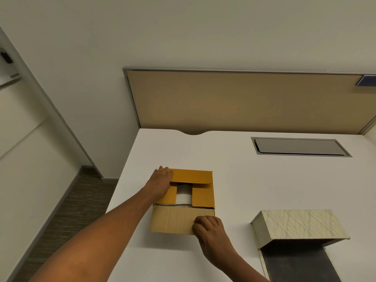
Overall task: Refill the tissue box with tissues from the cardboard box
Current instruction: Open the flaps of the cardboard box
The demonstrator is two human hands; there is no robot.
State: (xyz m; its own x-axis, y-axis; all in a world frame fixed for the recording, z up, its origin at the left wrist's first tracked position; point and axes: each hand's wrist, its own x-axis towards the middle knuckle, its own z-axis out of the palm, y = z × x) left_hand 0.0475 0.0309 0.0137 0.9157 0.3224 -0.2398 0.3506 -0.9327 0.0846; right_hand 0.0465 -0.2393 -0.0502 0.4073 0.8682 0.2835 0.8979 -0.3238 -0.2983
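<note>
tissues (183, 195) show white through the gap between the part-folded top flaps of the cardboard box (184, 202), which sits on the white bench (234, 180) near its left edge. the left hand (160, 185) lies flat and spread on the box's left top flap, fingers reaching to the far left corner, gripping nothing. the right hand (209, 227) is curled at the near right corner of the front flap (173, 220), which is folded down toward the viewer; its fingers (200, 220) press on the flap's edge, though whether they pinch it i cannot tell. the tissue box (299, 225), pale with a leaf pattern, stands open well to the right of the cardboard box, its lid raised over a dark inside. a grey cable hatch (301, 147) is set into the bench farther back, before a tan partition panel (244, 100).
</note>
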